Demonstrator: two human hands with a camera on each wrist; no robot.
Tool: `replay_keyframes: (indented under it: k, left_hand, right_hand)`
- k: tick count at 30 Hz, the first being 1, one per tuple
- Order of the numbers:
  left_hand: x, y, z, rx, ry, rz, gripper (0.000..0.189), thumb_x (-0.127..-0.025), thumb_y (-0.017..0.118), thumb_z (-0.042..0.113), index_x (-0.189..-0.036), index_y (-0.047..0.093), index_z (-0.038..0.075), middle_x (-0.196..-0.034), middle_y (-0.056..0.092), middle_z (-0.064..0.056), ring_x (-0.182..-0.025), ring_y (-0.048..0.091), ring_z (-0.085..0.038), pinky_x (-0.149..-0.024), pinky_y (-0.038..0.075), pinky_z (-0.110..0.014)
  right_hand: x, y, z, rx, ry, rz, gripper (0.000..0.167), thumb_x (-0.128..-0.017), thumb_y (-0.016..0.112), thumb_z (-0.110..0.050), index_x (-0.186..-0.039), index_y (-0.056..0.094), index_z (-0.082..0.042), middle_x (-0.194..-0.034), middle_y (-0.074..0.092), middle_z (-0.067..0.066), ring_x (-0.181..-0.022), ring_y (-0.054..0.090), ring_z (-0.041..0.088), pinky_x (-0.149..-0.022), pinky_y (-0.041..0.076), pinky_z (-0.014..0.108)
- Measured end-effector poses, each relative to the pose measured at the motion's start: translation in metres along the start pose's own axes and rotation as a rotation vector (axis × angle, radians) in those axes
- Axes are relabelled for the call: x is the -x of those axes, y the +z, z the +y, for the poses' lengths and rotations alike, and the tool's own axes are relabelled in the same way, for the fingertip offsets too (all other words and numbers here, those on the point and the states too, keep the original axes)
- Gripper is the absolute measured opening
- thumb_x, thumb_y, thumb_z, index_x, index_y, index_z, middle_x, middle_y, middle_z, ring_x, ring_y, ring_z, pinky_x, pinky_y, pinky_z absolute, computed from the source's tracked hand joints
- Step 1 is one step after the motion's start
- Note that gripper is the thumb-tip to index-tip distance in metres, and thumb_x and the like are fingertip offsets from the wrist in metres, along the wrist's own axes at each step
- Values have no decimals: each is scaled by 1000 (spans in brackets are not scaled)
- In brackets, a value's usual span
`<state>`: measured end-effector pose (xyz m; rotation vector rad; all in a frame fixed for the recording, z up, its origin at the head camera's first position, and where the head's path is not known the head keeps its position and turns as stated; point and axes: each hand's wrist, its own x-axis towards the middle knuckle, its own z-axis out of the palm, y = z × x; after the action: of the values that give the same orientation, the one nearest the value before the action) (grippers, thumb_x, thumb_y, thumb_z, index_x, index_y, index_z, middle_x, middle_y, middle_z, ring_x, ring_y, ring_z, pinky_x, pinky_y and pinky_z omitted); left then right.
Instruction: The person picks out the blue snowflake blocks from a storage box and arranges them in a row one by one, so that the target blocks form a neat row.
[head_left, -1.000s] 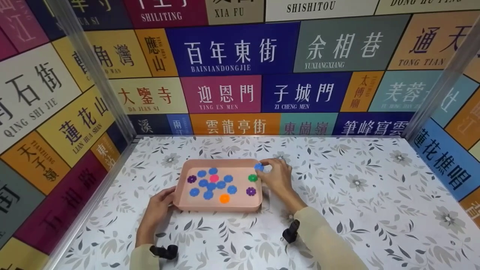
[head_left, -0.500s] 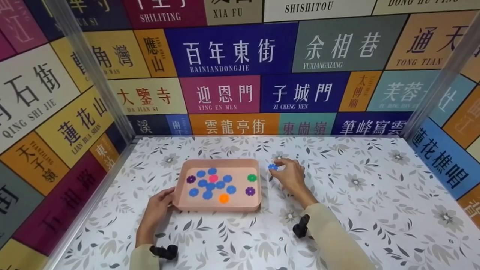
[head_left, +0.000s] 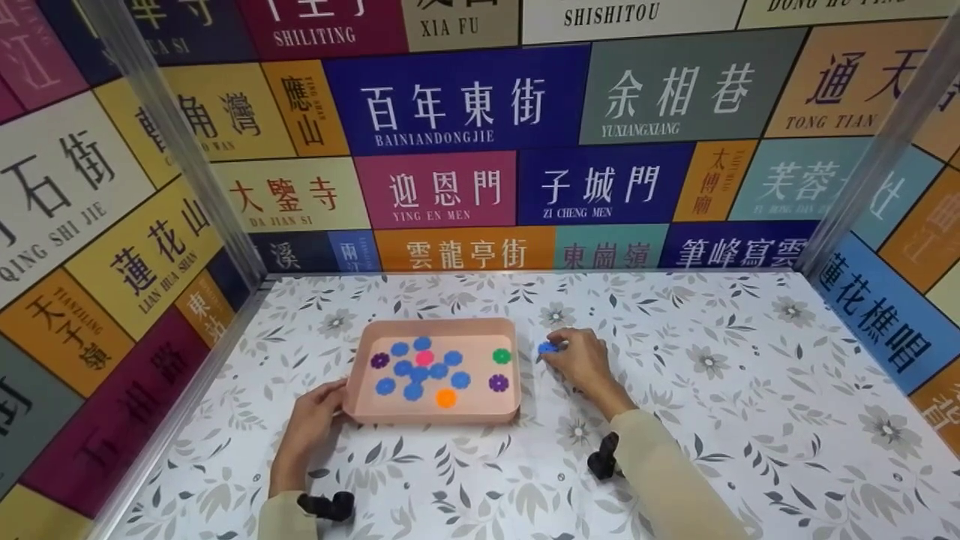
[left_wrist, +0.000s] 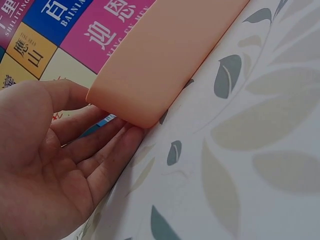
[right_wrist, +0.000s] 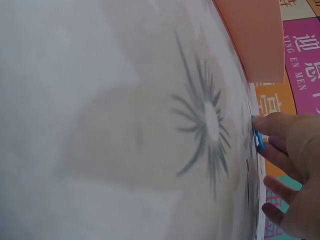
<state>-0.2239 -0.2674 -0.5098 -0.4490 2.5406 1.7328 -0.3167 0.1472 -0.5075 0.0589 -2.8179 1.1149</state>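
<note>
OK, blue pc (head_left: 548, 348): pinched in your R hand (head_left: 583, 364), just R of pink tray (head_left: 431, 414)
Your L hand (head_left: 313, 414): thumb + fingers gripping tray's L end
Other pcs (head_left: 419, 373): in tray, btwn hands

Left of centre, the left hand (head_left: 309, 420) grips between thumb and fingers; right of centre, the right hand (head_left: 583, 361) pinches, its forearm (head_left: 667, 472) slanting in from lower right.

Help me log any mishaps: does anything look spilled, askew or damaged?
Nothing stands out. The pink tray is upright with flower-shaped pieces inside; the one blue piece outside is pinched in the right hand, so it doesn't look stray. No damage is visible at this size.
</note>
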Motion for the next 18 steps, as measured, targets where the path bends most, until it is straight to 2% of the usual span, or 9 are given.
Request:
replay_keyframes:
  k: [8,15,18]
  left_hand:
    - [-3,0,1,15,7,-3,44,-104,45,21,-142,53,0,-138,60,-25,-116,65,-28,-92,58,-31]
    - [-3,-1,0,27,-9,-3,44,-104,44,20,-143,52,2,-138,60,-24,-113,66,-27,-89,59,-31]
    - [-2,-1,1,44,-5,-7,44,-104,43,18,-143,52,1,-138,59,-25,-111,67,-25,-87,60,-29]
  right_hand:
    - [-1,-1,-4,45,5,-14,36,-84,79,-19,-117,74,-7,-120,74,11,-118,64,32,-105,47,50]
    - [1,-4,-12,-180,32,-63,42,-87,76,-20,-126,68,-4,-124,71,14,-112,68,30,-97,57,43]
    - [1,-4,-20,-239,20,-77,44,-89,75,-23,-128,67,-6,-126,70,13,-114,67,30,-93,58,41]
